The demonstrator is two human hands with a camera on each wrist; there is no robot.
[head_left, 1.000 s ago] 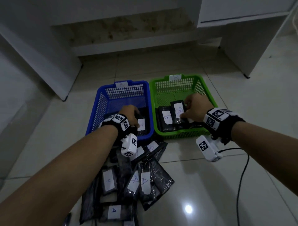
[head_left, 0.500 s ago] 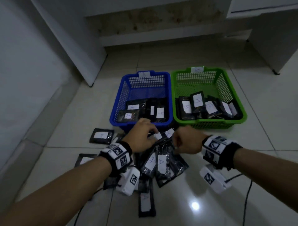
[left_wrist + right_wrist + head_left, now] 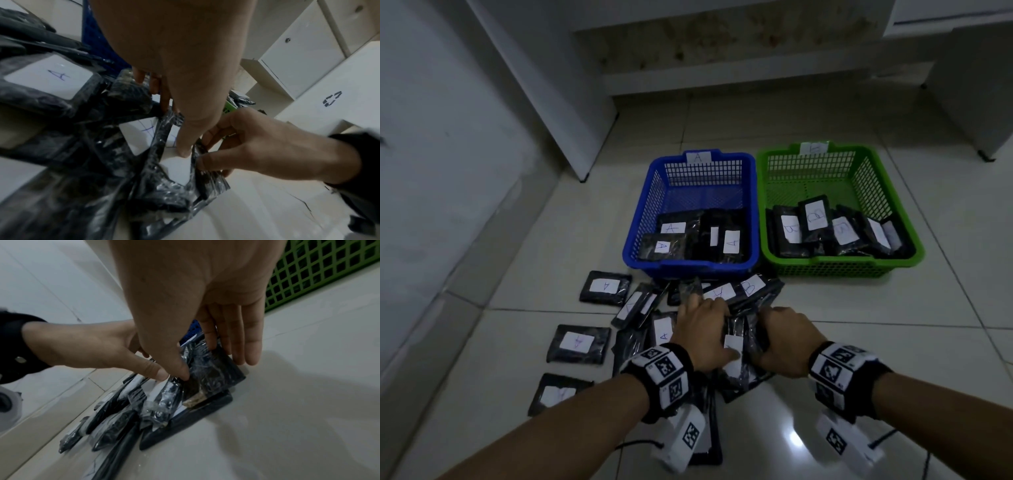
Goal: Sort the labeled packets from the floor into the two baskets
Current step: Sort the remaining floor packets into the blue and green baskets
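Both hands work in the heap of black plastic-wrapped packets with white paper labels (image 3: 664, 330) lying on the pale tiled floor (image 3: 859, 359), just near of the two baskets. The left hand (image 3: 703, 337) reaches into the middle of the heap with fingers extended among the packets and its thumb pressing the white label of one crinkled packet (image 3: 179, 170); no closed grip on it is visible. The right hand (image 3: 786, 346), just beside the left, pinches the right edge of a black packet (image 3: 213, 374) between thumb and fingers; whether this is the packet under the left thumb cannot be told. The blue plastic mesh basket tagged A (image 3: 643, 212) stands far of the heap and holds several packets marked A. The green plastic mesh basket (image 3: 893, 192) touches its right side and holds packets marked B. More packets lie scattered singly on the floor to the left, one marked A (image 3: 605, 287) at the far left of the group.
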